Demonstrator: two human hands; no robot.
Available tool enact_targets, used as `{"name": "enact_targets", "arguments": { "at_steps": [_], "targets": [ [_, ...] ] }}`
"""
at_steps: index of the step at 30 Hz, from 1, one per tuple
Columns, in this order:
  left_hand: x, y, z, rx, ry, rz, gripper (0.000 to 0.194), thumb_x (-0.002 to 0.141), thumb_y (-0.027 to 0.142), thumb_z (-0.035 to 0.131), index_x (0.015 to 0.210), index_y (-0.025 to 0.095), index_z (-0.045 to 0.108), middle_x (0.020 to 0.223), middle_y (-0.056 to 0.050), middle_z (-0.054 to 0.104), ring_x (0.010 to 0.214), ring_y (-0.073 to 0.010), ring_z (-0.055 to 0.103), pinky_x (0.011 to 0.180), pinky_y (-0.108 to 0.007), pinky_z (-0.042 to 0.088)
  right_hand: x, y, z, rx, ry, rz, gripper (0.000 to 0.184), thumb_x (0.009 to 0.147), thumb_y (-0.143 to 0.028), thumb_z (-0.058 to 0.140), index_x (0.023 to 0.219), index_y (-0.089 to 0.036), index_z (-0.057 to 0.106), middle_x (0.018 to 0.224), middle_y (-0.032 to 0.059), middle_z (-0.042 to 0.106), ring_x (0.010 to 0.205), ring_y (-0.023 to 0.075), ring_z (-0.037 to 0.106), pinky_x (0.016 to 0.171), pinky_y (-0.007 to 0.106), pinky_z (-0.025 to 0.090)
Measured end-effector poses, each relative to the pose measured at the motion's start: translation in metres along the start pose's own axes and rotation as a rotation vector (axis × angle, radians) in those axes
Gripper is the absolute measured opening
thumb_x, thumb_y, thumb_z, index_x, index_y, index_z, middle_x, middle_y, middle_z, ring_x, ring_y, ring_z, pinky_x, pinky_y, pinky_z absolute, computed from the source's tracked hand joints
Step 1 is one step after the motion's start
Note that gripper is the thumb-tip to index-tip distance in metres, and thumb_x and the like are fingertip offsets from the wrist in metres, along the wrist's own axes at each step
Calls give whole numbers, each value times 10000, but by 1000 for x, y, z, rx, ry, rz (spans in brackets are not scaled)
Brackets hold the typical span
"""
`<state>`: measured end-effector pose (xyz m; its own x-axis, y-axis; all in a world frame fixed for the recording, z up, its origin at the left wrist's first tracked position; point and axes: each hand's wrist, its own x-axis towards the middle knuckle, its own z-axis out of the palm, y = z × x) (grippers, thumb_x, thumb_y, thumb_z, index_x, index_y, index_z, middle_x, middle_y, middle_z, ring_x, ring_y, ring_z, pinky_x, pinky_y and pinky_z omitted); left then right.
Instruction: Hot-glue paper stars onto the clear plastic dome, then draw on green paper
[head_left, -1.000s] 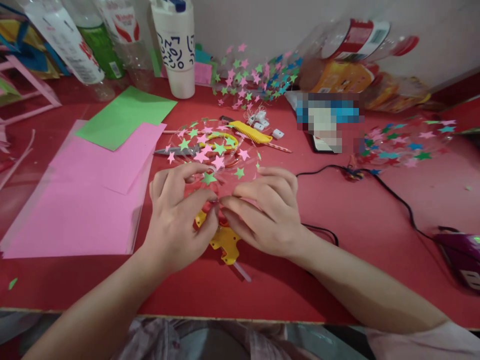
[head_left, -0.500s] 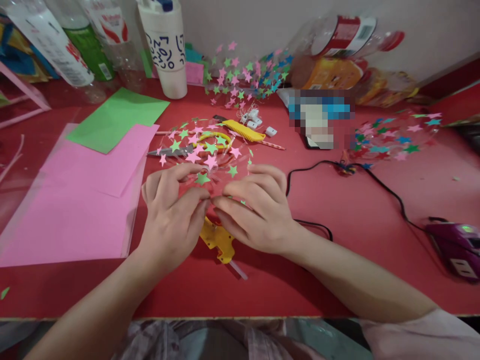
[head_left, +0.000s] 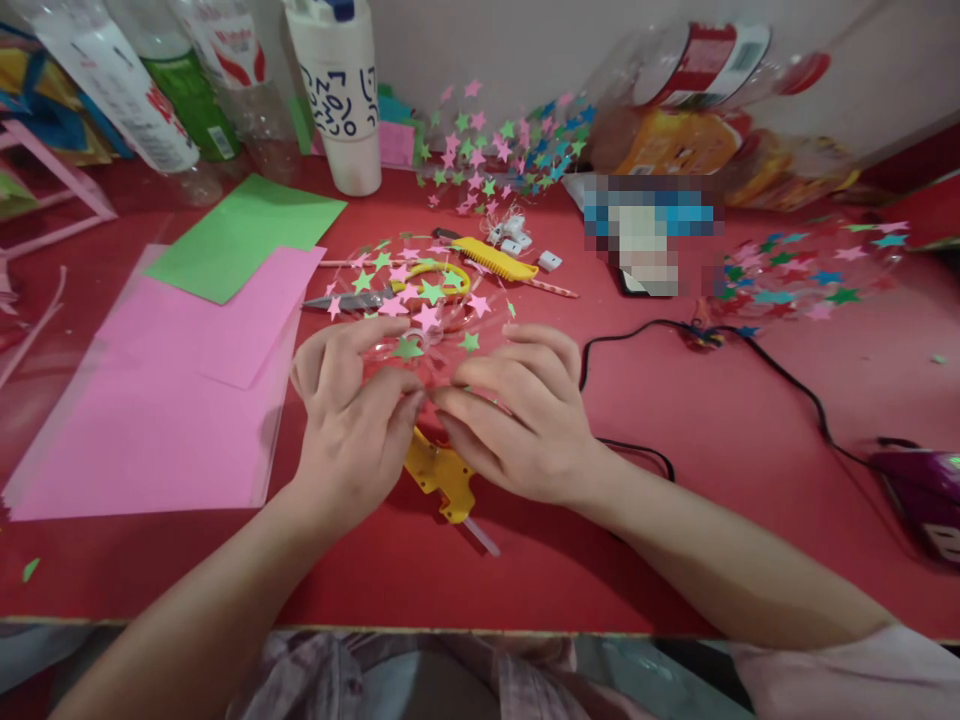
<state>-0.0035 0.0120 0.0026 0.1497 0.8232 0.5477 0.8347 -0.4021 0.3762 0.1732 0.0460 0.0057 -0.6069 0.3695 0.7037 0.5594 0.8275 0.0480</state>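
Note:
My left hand (head_left: 351,410) and my right hand (head_left: 525,420) meet fingertip to fingertip over the red table. Each one is closed in a pinch between thumb and forefinger; what lies in the pinch is too small to make out. Just beyond the fingers spreads a clear plastic spray with pink and green paper stars (head_left: 427,316). Under my hands lies a yellow glue gun (head_left: 448,482), partly hidden, with a clear glue stick (head_left: 481,536) poking out of its back. Scissors with yellow handles (head_left: 352,301) rest behind the star spray.
Pink sheets (head_left: 172,420) and a green sheet (head_left: 247,240) lie at left. Behind are a yellow cutter (head_left: 495,259), a white tumbler (head_left: 337,100), more star sprays (head_left: 487,150) and plastic bottles (head_left: 705,65). A black cable (head_left: 795,385) runs right to a purple box (head_left: 919,500).
The whole view has shifted slightly, so things appear a little further right. My two hands keep their pinched fingertips together in nearly the same pose.

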Motion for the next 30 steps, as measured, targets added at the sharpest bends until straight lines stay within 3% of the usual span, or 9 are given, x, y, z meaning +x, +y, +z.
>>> {"name": "enact_targets", "arguments": {
  "at_steps": [8,16,22,30],
  "targets": [
    [1,-8,4,-69,51,8,61,889,265,552,839,253,584,1308,-80,530,1212,-308,467,1004,-553,378,1,2,0,6,-11,23,31,857,-230,600,874,-241,624,897,3,637,882,158,507,954,371,413],
    [0,-11,13,-68,76,36,78,901,220,524,832,245,548,1328,-86,500,1274,-307,407,1047,-575,341,-1,2,2,21,-40,38,53,868,-230,577,906,-239,613,915,8,626,907,165,498,960,381,396],
    [0,-13,19,-95,118,59,76,897,222,521,825,240,538,1332,-87,510,1277,-300,427,1079,-592,308,-1,3,2,32,-46,38,63,866,-215,575,917,-235,606,932,13,633,910,167,505,975,387,390],
    [0,-13,17,-131,90,19,77,929,220,453,880,240,509,1335,-104,504,1262,-263,452,1084,-563,324,-1,4,2,52,-44,77,76,858,-211,570,919,-241,603,947,18,628,910,178,505,951,399,394]
  ]
}}
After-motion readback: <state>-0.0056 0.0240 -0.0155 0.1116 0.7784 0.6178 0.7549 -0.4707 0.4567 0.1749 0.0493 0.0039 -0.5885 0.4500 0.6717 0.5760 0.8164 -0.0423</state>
